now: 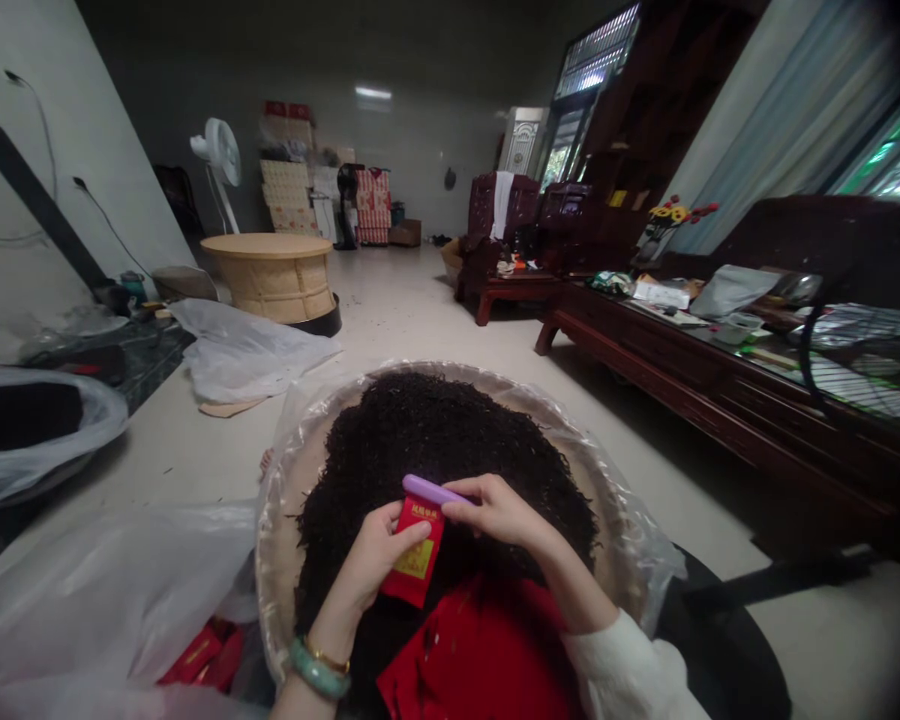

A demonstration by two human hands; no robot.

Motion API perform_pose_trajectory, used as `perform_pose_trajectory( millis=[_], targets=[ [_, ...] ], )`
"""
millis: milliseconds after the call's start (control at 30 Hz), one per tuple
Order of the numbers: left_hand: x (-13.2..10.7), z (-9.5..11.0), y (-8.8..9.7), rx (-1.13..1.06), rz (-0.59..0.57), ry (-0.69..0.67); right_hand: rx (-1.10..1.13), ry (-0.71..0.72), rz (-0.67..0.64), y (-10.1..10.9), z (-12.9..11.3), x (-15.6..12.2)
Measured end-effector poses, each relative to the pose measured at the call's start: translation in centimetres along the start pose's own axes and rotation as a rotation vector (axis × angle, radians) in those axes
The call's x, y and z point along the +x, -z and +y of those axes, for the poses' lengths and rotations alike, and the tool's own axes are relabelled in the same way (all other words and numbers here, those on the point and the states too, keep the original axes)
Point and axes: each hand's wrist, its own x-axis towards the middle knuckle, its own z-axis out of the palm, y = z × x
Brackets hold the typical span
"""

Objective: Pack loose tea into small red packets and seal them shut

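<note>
One red packet (pixel 418 560) is pinched in the left hand (pixel 377 550) above the dark heap (pixel 450 425), its far edge at the purple bar (pixel 429 490) held in the right hand (pixel 501 512). Hold the packet taut and the bar square

I see red packet (pixel 414 552) with yellow panel (pixel 420 565), gold lettering (pixel 424 511); purple stick (pixel 429 489); near-black shreds (pixel 435 425); green bangle (pixel 321 671); white sleeve (pixel 634 665); red-and-white patterned boxes (pixel 373 207).

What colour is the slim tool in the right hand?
The tool is light purple; head view.
</note>
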Motion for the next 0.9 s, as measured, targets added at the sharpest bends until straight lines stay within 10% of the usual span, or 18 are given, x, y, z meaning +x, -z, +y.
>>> perform_pose_trajectory(
  millis=[200,433,567,900],
  targets=[
    [0.0,-0.1,0.2,-0.023,0.0,-0.013,0.026,0.006,0.021,0.4,0.6,0.1],
    [0.2,-0.1,0.3,-0.117,0.086,-0.095,-0.357,-0.203,0.366,2.4,4.9,0.7],
    [0.5,-0.4,-0.2,-0.124,0.101,-0.075,-0.379,-0.019,0.508,0.0,4.2,1.1],
    [0.8,-0.6,-0.5,0.044,0.193,-0.221,0.094,0.088,0.255,-4.1,0.9,1.6]
  ],
)
